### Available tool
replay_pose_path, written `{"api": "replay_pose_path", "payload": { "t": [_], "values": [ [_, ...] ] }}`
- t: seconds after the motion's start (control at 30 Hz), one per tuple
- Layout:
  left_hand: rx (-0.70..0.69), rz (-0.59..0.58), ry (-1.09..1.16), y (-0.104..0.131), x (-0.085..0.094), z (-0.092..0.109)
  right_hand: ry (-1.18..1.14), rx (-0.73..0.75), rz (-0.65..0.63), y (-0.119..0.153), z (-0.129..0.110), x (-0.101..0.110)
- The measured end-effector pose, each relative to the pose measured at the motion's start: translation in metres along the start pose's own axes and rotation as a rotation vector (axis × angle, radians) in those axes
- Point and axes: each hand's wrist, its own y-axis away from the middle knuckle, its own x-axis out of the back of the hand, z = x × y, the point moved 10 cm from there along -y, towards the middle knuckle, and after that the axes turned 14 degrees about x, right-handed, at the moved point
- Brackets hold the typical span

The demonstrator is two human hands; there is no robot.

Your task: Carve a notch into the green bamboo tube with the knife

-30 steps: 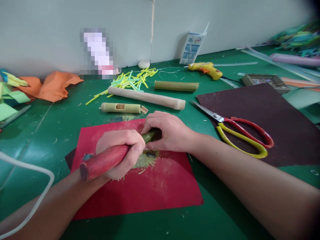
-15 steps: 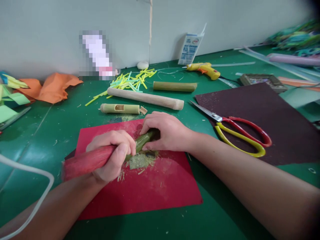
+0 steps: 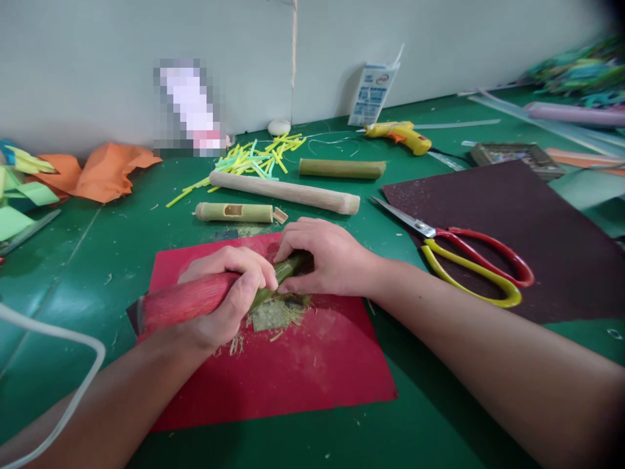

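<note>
Across the green table [image 3: 420, 423], your left hand [image 3: 234, 280] gripped a red handle [image 3: 190, 303] while your right hand [image 3: 329, 257] clasped a green bamboo piece [image 3: 288, 267], slanted over a red sheet [image 3: 312, 374] strewn with shavings [image 3: 237, 344].

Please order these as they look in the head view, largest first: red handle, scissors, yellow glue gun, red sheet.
1. Red sheet
2. Scissors
3. Red handle
4. Yellow glue gun
The handle is nearer the camera than the glue gun; true sizes are unsure.
</note>
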Motion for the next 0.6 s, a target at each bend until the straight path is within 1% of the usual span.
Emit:
{"api": "replay_pose_path", "payload": {
  "t": [0.23, 0.47, 0.6],
  "values": [
    [0.026, -0.032, 0.062, -0.0001, -0.0007, -0.0011, 0.008, 0.007, 0.004, -0.0007, -0.0003, 0.0008],
    [0.006, -0.025, -0.003, -0.0009, -0.0015, -0.0006, -0.003, 0.006, 0.008, 0.0003, -0.0006, 0.0005],
    [-0.013, -0.055, -0.024, 0.0004, -0.0075, 0.0078, 0.000, 0.017, 0.009, 0.0004, -0.0009, 0.0002]
  ]
}}
